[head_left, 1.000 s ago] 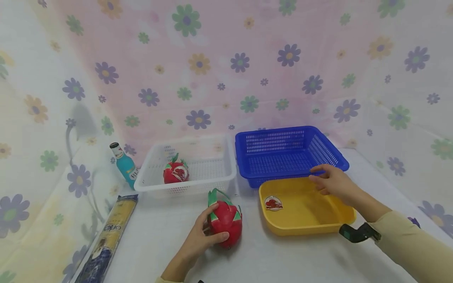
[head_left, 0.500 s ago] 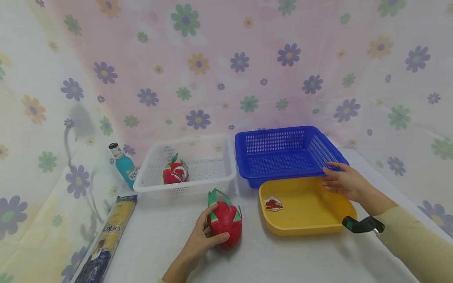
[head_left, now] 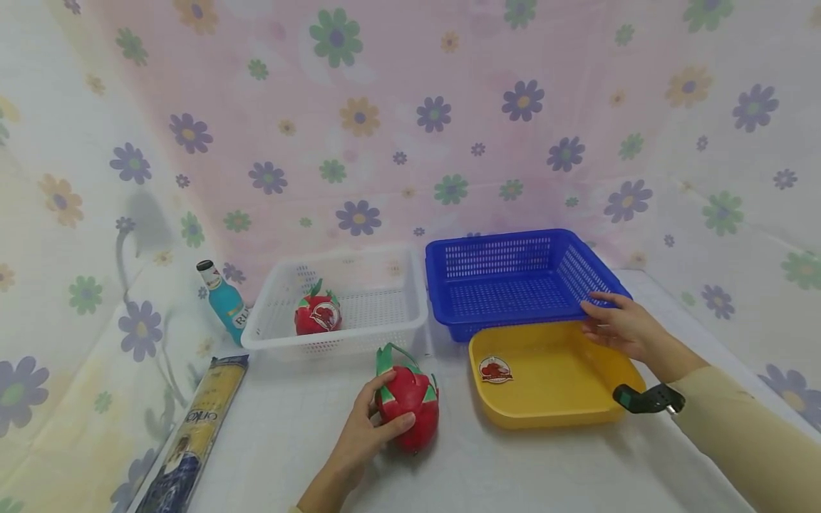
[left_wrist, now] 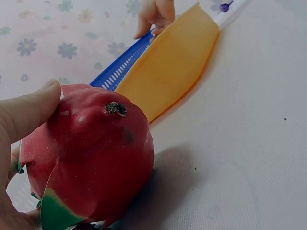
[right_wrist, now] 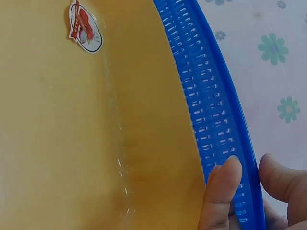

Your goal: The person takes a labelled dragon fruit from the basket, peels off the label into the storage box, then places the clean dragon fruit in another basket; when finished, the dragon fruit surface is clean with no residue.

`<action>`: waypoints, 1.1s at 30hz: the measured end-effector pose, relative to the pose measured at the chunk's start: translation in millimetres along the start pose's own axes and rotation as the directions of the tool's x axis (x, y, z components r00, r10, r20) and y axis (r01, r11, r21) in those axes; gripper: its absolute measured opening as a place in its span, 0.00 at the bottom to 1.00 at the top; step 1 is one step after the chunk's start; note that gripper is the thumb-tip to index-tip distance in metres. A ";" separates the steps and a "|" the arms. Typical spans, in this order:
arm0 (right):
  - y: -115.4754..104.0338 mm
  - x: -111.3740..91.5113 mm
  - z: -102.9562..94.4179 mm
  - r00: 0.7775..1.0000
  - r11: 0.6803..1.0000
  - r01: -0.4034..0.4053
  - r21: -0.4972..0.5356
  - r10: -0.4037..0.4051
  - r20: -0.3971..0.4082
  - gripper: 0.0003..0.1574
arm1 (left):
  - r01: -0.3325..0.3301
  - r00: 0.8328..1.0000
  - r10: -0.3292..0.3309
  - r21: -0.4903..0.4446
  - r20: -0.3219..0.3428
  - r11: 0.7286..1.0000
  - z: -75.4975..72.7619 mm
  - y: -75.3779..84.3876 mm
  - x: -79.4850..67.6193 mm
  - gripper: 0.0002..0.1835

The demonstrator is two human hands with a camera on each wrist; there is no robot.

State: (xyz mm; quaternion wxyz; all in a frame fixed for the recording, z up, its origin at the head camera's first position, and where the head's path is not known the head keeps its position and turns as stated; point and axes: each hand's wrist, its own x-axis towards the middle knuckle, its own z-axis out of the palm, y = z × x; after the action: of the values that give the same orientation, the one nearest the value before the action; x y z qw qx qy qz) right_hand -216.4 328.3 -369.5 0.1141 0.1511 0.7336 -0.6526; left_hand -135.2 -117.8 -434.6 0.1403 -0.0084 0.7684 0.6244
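In the head view, my left hand (head_left: 368,427) grips a red dragon fruit (head_left: 410,402) with green leaf tips, low over the white table. Its thumb lies along the near side of the fruit, whose dark stem scar shows in the left wrist view. My right hand (head_left: 631,331) is at the front right corner of a blue slotted basket (head_left: 442,313). The right wrist view shows its thumb and fingers on either side of the blue rim (right_wrist: 247,143), pinching it. A yellow tray (head_left: 513,420) with a dragon fruit sticker (head_left: 495,369) sits just in front of that basket.
At the back left stands a white basket (head_left: 420,299) with another dragon fruit (head_left: 314,317) inside. Left of it are a bottle of blue drink (head_left: 226,299) and a long pack of pasta (head_left: 199,420). Flowered cloth (head_left: 385,128) hangs behind and at both sides.
My right hand has moved right from over the yellow tray and taken hold of the blue basket's rim. My left hand keeps its grip on the dragon fruit in the same spot.
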 end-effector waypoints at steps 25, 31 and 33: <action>9.9 10.1 -6.0 0.997 0.948 -0.013 0.319 -0.014 0.081 0.39 | -0.021 0.999 0.022 -0.030 0.027 0.999 3.6 8.0 -4.0 0.44; 12.3 10.2 -3.8 0.997 0.938 0.028 0.346 -0.054 0.064 0.26 | -0.023 1.000 0.023 -0.021 -0.009 1.000 5.6 6.1 -2.3 0.44; 13.6 10.9 -3.0 0.996 0.936 0.039 0.351 -0.063 0.055 0.26 | -0.027 0.999 0.026 -0.024 -0.024 0.999 6.3 5.6 -1.9 0.45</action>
State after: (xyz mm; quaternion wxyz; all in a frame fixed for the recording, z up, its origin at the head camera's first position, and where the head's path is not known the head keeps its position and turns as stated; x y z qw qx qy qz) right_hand -221.3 333.5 -385.6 0.0926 0.1284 0.6056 -0.7799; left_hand -133.1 -110.8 -429.9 0.1226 -0.0074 0.7625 0.6352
